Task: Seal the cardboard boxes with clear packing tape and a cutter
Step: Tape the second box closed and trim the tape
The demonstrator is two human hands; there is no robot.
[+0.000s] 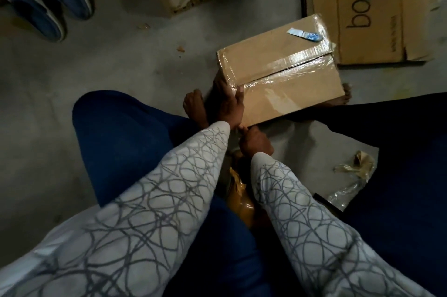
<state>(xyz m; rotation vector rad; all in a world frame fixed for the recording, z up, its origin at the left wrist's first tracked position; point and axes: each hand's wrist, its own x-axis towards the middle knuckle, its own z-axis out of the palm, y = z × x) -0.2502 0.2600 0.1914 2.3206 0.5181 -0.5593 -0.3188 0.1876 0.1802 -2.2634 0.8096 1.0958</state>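
Box of brown taped cardboard ahead, seam slanting far-right; left hand flat against near corner; right hand curled beneath, hold unclear.

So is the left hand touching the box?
Touching. The head view shows the left hand pressed against the near corner of the cardboard box, thumb on the clear tape.
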